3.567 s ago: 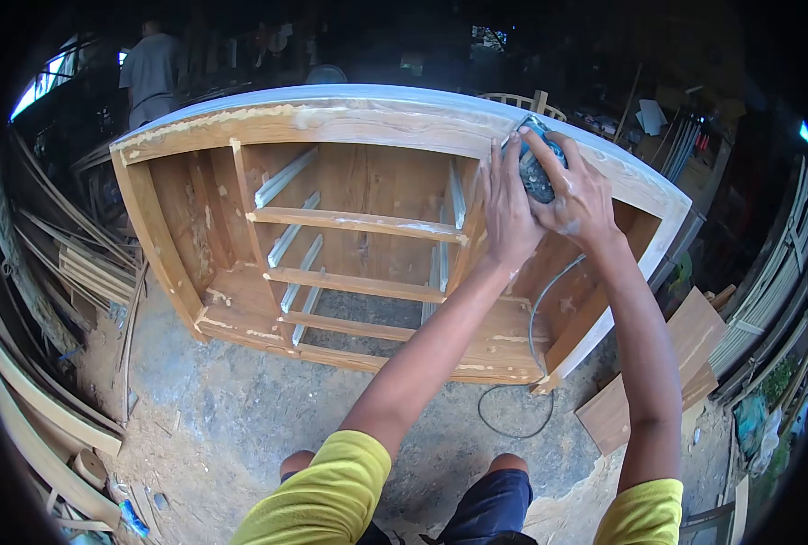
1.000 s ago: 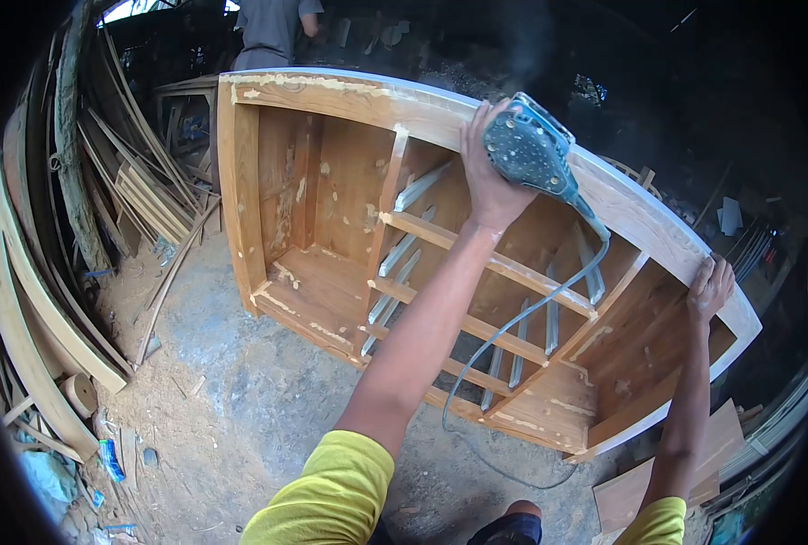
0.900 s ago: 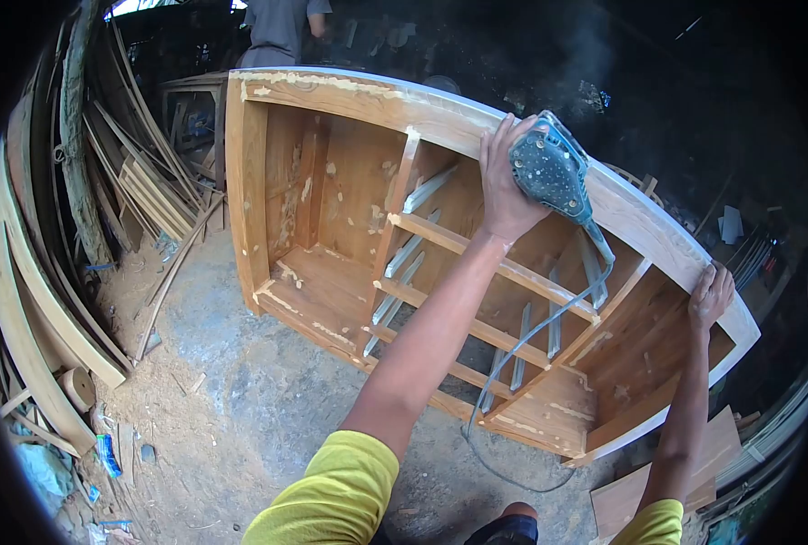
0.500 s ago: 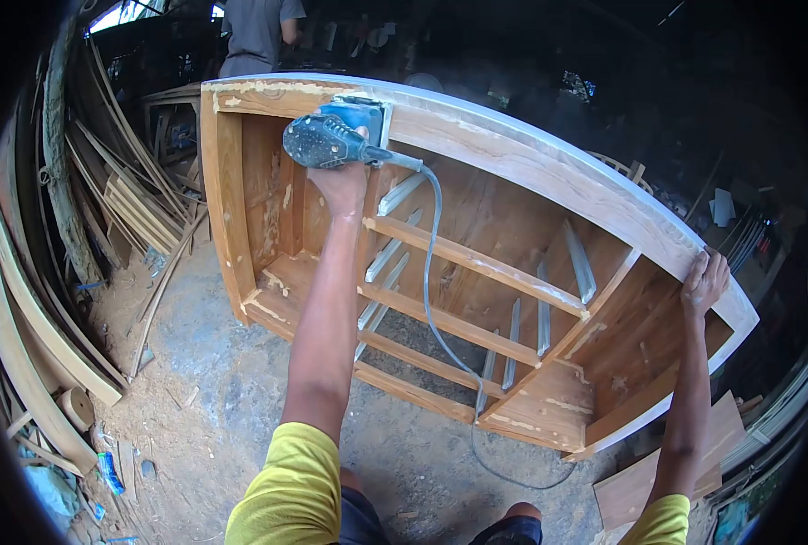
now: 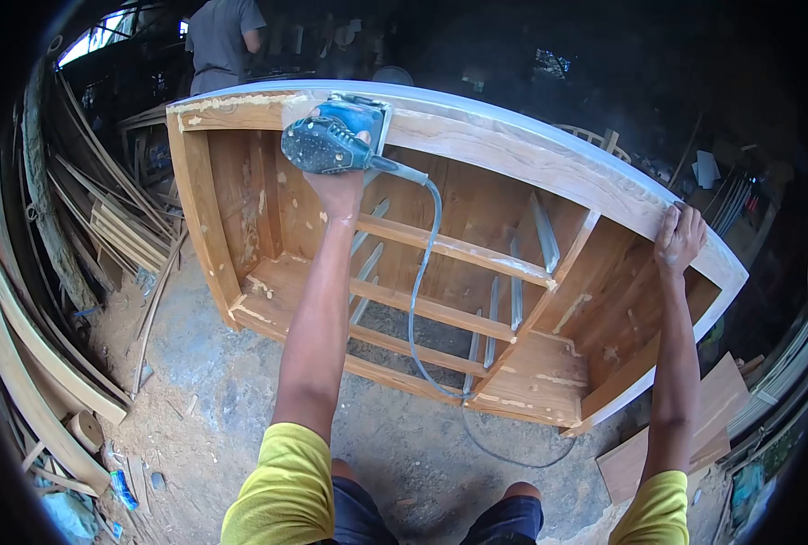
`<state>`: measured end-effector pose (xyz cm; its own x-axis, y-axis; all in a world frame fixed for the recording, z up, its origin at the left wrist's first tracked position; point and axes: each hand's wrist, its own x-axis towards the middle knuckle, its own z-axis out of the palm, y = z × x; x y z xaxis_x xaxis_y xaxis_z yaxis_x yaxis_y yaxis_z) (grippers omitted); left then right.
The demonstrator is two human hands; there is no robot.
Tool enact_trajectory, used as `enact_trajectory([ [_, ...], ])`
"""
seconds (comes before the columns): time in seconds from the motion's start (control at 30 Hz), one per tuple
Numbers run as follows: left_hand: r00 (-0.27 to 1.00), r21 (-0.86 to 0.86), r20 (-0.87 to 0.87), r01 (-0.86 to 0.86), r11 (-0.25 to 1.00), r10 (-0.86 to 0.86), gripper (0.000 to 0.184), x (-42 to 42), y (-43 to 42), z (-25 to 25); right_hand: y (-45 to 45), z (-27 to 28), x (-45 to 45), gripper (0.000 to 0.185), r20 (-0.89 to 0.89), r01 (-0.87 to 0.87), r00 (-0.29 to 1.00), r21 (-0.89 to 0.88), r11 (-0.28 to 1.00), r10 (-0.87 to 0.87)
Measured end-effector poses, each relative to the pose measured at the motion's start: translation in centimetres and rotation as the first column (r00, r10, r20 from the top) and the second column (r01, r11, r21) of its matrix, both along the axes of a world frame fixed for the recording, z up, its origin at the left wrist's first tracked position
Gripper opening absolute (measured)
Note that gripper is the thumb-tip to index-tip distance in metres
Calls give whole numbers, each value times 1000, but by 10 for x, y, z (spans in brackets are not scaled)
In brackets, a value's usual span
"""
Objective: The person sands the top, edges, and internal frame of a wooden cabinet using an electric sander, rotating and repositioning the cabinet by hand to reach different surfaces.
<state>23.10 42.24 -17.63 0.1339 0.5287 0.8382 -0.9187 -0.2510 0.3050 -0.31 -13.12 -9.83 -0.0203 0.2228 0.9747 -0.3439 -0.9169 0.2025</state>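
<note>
My left hand [image 5: 338, 190] is wrapped around a blue electric sander [image 5: 324, 143], spotted with pale dust. The sander's pad lies against the front top rail of a wooden cabinet frame [image 5: 513, 160], left of its middle. From the sander a grey power cord [image 5: 418, 283] hangs down across the open front to the floor. At the right end of the same rail, my right hand [image 5: 679, 238] is closed over the top edge. Pale filler patches mark the wood, and the rail's right stretch looks pale and sanded.
Curved wooden strips [image 5: 45, 350] and a rough post [image 5: 45, 191] stand at the left. Thin boards [image 5: 672, 431] lean at the lower right. A person in a grey shirt [image 5: 222, 41] stands behind the cabinet. The dusty concrete floor [image 5: 241, 400] holds scraps.
The sander has slid right along the top rail in my left hand. My right hand keeps its hold on the edge. The whole view has shifted, so the cabinet appears further left.
</note>
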Motion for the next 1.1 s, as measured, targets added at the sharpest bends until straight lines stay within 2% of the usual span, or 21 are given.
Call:
enact_trajectory([
  [0.03, 995, 18, 83, -48, 999, 47, 75, -11, -22, 3, 1, -1, 1, 30, -4, 6, 1000, 9, 1000, -6],
  [0.07, 996, 27, 80, -44, 999, 42, 75, -23, -43, 6, 2, 0, 2, 29, 7, -5, 1000, 6, 1000, 5],
  [0.13, 971, 83, 238, 11, 996, -30, 78, -43, -84, 9, 4, -2, 1, 28, 18, -18, 1000, 13, 1000, 18],
  [0.2, 970, 164, 229, 44, 985, -81, 90, -54, -126, 7, 6, -1, -1, 27, -9, -6, 1000, 37, 999, 6],
  [0.27, 980, 236, 191, 1, 972, -47, 94, -81, -169, 10, 6, 0, -1, 26, 9, -25, 1000, 23, 999, 25],
  [0.33, 957, 284, 172, 181, 942, -236, 94, -117, -205, 19, 4, 0, 0, 25, 21, -37, 999, 11, 999, 37],
  [0.4, 949, 403, 177, 171, 899, -260, 94, -127, -236, 23, -2, -1, -1, 25, 16, -54, 998, 18, 998, 53],
  [0.53, 943, 448, 200, 155, 880, -267, 96, -129, -238, 29, -1, 1, -4, 25, 14, -76, 997, 0, 997, 76],
  [0.6, 959, 379, 170, 148, 913, -226, 96, -118, -210, 29, -1, 1, -4, 25, 10, -75, 997, 1, 997, 75],
  [0.7, 988, 248, 151, -2, 969, -37, 103, -73, -158, 27, -2, 0, -2, 25, 2, -58, 998, 15, 998, 58],
  [0.73, 983, 169, 159, 65, 983, -92, 103, -57, -137, 27, -2, 1, -1, 25, 2, -47, 999, 22, 999, 47],
  [0.77, 984, 112, 171, 36, 993, -55, 81, -57, -113, 33, -1, 1, 1, 25, 4, -43, 999, 19, 999, 43],
  [0.8, 983, 40, 175, 55, 998, -61, 79, -36, -92, 32, 0, 0, 2, 26, 15, -47, 999, 14, 999, 47],
  [0.83, 988, -10, 146, -55, 998, 56, 75, -32, -68, 37, 0, 1, 2, 26, 29, -49, 998, 8, 999, 49],
  [0.87, 992, -50, 110, -51, 997, 56, 65, -12, -44, 35, 1, 2, 1, 26, 34, -39, 999, 6, 999, 39],
  [0.9, 996, -123, 78, 46, 991, -36, 53, -7, -26, 38, 4, 1, 1, 26, 43, -34, 999, -3, 999, 34],
  [0.97, 990, -246, 66, 136, 960, -124, 46, 3, -6, 45, 5, 0, 2, 27, 40, -26, 999, 10, 1000, 25],
  [1.0, 990, -244, 65, 139, 960, -127, 46, 4, -9, 49, 5, -1, 1, 27, 39, -23, 999, 12, 1000, 22],
  [1.1, 994, -258, 98, 79, 963, -55, 45, -6, -33, 56, 7, 2, 2, 27, 39, -27, 999, 8, 1000, 27],
])
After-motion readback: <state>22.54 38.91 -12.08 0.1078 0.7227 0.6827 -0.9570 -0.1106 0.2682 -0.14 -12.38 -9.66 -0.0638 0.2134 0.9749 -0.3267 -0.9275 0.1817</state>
